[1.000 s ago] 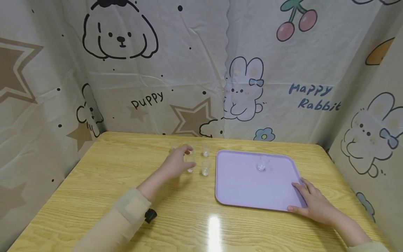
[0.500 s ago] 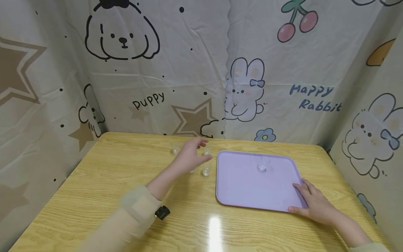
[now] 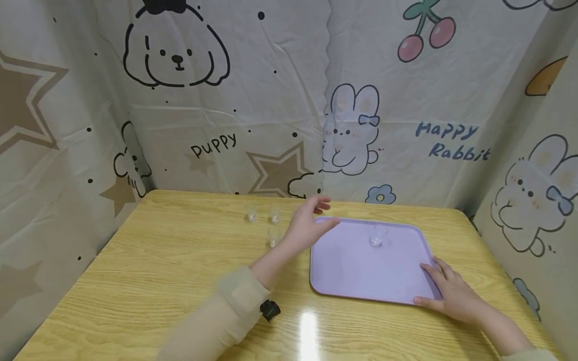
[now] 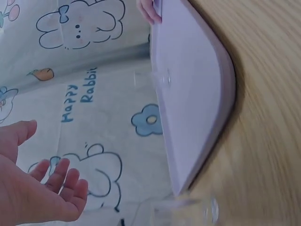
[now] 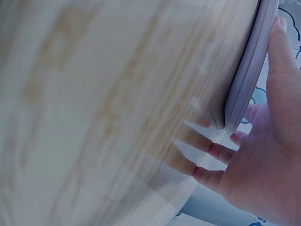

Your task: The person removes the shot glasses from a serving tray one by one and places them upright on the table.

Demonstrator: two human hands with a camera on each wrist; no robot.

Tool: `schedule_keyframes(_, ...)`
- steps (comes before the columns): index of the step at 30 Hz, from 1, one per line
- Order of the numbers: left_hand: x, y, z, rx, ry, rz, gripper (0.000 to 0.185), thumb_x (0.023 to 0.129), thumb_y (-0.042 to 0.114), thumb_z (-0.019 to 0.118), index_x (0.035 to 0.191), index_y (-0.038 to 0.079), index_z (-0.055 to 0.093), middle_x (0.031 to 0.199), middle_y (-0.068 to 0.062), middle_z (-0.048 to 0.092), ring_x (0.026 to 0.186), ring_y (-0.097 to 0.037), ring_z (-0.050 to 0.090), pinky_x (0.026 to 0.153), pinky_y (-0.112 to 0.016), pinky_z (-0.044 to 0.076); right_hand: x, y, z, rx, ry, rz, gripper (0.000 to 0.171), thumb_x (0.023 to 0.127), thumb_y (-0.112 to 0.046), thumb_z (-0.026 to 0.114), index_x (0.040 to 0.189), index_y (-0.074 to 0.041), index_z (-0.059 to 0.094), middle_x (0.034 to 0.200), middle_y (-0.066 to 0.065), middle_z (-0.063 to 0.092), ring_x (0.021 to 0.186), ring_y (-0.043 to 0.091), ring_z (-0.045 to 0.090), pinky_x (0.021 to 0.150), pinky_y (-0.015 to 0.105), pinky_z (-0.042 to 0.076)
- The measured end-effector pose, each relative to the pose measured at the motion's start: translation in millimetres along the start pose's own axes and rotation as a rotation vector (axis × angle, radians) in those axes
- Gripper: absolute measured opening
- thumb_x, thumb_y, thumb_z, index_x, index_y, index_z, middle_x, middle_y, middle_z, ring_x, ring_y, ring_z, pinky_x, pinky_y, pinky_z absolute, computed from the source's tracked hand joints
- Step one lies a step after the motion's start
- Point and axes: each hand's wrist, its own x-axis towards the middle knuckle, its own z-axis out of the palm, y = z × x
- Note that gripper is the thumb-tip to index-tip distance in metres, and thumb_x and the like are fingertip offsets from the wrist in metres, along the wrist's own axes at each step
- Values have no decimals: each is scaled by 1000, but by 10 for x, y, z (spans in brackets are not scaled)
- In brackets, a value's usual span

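My left hand (image 3: pixel 307 226) hovers over the rear left corner of a lilac tray (image 3: pixel 356 281), fingers loosely bent and nothing between them. The left wrist view also shows this hand (image 4: pixel 42 188) holding nothing. Left of the tray, small clear shot glasses (image 3: pixel 275 214) stand on the table, some of them hidden behind my left hand and forearm. One clear shot glass (image 3: pixel 376 235) stands alone on the tray, toward its back. My right hand (image 3: pixel 456 293) rests at the tray's front right corner, its thumb along the rim and other fingertips (image 5: pixel 209 179) touching the table.
The wooden table (image 3: pixel 135 281) reaches to a printed cloth curtain (image 3: pixel 271 100) behind and at both sides. A black wrist device (image 3: pixel 270 310) hangs under my left sleeve (image 3: pixel 244 291). Light glares on the table near the front.
My left hand has moved right, from over the shot glasses to the tray's left rear corner, uncovering rear glasses. My right hand and the glass on the tray have stayed in place.
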Motion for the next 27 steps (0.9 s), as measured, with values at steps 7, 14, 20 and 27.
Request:
schedule_keyframes(7, 89, 31, 361, -126, 45, -110, 48, 85, 27, 71, 127, 14, 52, 118, -1, 60, 111, -23, 52, 84, -30, 48, 3, 9, -4, 1, 13, -11, 86, 76, -51, 72, 135, 4, 41, 141, 38, 23, 118, 63, 31, 85, 72, 33)
schedule_keyframes(14, 216, -52, 689, -231, 74, -206, 45, 82, 24, 74, 123, 17, 55, 116, -1, 61, 109, -21, 52, 85, -31, 47, -4, -2, 7, 2, 18, -20, 86, 75, -51, 73, 135, 4, 42, 141, 38, 23, 118, 62, 31, 85, 72, 34)
schedule_keyframes(20, 325, -135, 959, -290, 41, -275, 46, 80, 23, 76, 121, 17, 56, 117, -3, 60, 108, -20, 51, 86, -32, 46, -12, -18, 0, 5, 5, -9, 88, 75, -51, 72, 135, 5, 41, 141, 38, 23, 118, 62, 31, 86, 72, 33)
schedule_keyframes(27, 425, -151, 1193, -177, 4, -293, 50, 77, 26, 78, 121, 16, 56, 117, -3, 61, 108, -24, 56, 83, -30, 48, -1, -21, -22, -4, -5, -5, 88, 76, -52, 71, 136, 5, 40, 142, 38, 22, 119, 62, 31, 85, 72, 33)
